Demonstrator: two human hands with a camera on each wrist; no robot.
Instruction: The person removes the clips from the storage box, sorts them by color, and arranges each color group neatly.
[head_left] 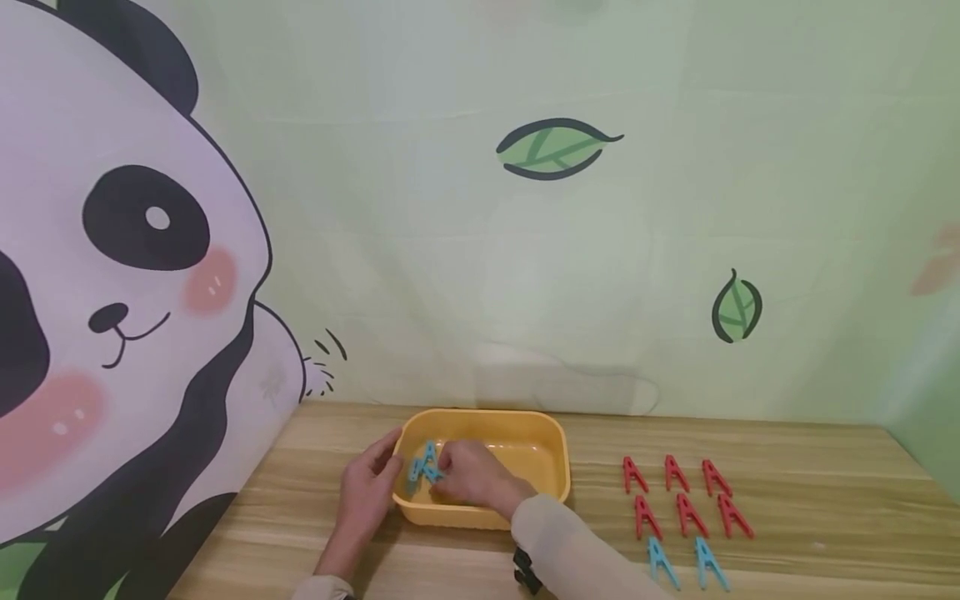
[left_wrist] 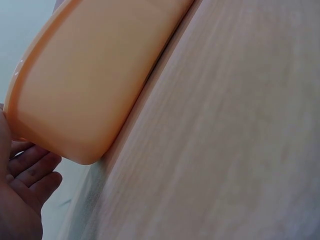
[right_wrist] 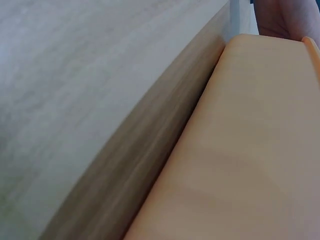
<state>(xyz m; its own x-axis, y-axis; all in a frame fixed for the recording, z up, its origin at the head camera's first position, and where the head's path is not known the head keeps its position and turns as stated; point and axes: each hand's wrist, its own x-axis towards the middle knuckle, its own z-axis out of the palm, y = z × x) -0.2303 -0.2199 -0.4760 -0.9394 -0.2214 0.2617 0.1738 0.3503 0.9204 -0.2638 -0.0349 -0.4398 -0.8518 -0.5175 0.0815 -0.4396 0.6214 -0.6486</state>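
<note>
A yellow plastic basin (head_left: 480, 517) stands on the wooden table. Blue clothespins (head_left: 430, 452) lie at the left end inside it. My left hand (head_left: 367, 487) rests against the basin's left end; in the left wrist view its loosely bent fingers (left_wrist: 37, 167) are beside the outer wall, below the rim. Reaching over the front rim, my right hand (head_left: 476, 473) is inside the basin with curled fingers. Its fingertips appear to pinch the end of one blue clothespin, partly hidden by the hand. The right wrist view shows mainly the basin's outer wall (right_wrist: 240, 150).
Right of the basin, several red clothespins (head_left: 692, 515) lie in two rows on the table (head_left: 825, 517). Two blue clothespins (head_left: 708, 564) lie in front of them. Behind the table hangs a pale green backdrop (head_left: 420, 250) with a panda and leaves.
</note>
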